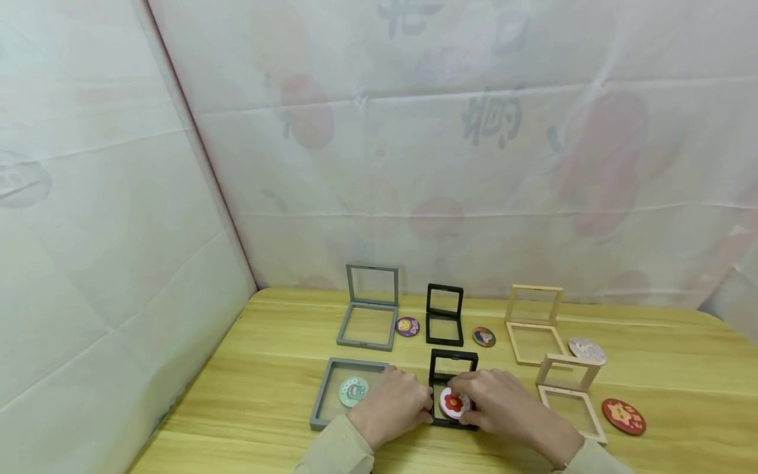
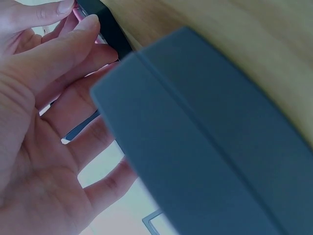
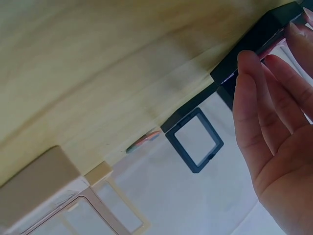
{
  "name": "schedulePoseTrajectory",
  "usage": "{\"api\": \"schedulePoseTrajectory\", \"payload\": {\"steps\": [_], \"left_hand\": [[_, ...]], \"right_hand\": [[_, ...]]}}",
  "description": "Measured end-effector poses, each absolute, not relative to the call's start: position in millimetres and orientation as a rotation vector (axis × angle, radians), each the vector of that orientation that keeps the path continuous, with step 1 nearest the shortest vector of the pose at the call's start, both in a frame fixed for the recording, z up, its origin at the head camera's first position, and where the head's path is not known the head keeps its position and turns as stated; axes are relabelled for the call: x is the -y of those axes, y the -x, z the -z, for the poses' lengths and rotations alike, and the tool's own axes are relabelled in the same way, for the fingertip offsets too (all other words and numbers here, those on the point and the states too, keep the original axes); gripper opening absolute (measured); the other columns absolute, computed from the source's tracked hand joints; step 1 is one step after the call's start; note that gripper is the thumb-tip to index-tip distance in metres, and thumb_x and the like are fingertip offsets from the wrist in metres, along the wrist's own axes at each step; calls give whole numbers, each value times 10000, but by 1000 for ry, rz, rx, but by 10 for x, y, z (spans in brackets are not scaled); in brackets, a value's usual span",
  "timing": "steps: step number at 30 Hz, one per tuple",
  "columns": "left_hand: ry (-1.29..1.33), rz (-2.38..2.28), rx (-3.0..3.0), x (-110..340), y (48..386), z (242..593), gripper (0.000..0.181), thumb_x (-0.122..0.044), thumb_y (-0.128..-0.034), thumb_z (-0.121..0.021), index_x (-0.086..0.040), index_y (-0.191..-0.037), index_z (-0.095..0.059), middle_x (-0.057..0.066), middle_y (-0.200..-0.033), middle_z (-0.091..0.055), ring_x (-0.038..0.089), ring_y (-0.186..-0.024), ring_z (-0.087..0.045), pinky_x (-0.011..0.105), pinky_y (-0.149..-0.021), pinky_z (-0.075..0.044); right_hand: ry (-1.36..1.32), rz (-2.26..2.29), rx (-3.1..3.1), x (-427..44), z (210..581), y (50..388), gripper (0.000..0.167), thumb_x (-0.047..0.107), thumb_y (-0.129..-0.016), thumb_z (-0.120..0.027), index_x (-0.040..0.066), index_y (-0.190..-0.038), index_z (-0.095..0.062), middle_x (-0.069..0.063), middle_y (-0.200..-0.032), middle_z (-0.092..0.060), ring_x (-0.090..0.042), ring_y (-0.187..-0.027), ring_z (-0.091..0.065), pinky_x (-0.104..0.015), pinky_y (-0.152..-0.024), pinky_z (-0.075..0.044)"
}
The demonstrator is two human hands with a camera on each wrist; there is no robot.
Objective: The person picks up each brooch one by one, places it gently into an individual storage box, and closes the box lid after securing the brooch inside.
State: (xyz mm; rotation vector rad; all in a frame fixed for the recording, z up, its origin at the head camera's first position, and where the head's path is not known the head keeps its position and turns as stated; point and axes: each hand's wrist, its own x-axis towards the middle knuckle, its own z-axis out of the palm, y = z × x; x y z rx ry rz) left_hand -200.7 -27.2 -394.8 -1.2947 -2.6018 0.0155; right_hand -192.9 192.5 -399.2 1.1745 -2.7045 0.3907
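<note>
In front of me an open black display frame (image 1: 453, 355) stands on the table, its lid raised at the back. A round white badge with a red flower (image 1: 453, 401) lies over its lower half. My right hand (image 1: 503, 403) pinches this badge from the right, thumb at the near side. At the frame's left edge, my left hand (image 1: 395, 405) grips the rim between thumb and fingers. Beside the left hand is a grey display frame (image 1: 322, 398) with a mint-green badge (image 1: 353, 391) in it. The right wrist view shows the black frame's side (image 3: 254, 46) by my right fingertips.
Behind stand an open grey frame (image 1: 345, 326), a smaller black frame (image 1: 444, 342) and a pale wooden frame (image 1: 512, 342). A purple badge (image 1: 407, 326), dark badge (image 1: 483, 336) and pale badge (image 1: 587, 351) lie near them. At right are a beige frame (image 1: 592, 421) and red badge (image 1: 624, 417).
</note>
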Motion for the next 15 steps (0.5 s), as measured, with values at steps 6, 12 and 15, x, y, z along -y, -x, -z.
{"api": "schedulePoseTrajectory", "payload": {"steps": [6,12,15], "left_hand": [[1302,-8,2599,282,2012,3959,135,-415,-804,-835,-285,-792,-803,-174,-686,-686,-70,-524,-479,188,-600,-433],[1302,-14,2597,285,2009,3956,142,-419,-805,-831,-280,-794,-801,-170,-671,-679,-68,-518,-470,184,-604,-434],[1296,-24,2594,284,2008,3956,149,-425,-805,-830,-282,-781,-794,-171,-653,-665,-63,-512,-454,187,-601,-431]], "right_hand": [[-1163,-410,2712,-1912,3996,1931,229,160,-768,-887,136,-916,-714,0,-1006,-730,30,-717,-548,-219,-560,-459],[-1154,-418,2725,-1908,3993,1932,244,161,-770,-889,112,-950,-732,-3,-1005,-733,27,-728,-561,-222,-569,-470],[-1148,-431,2737,-1903,3990,1935,254,158,-770,-890,103,-963,-734,13,-978,-731,40,-709,-544,-214,-562,-462]]}}
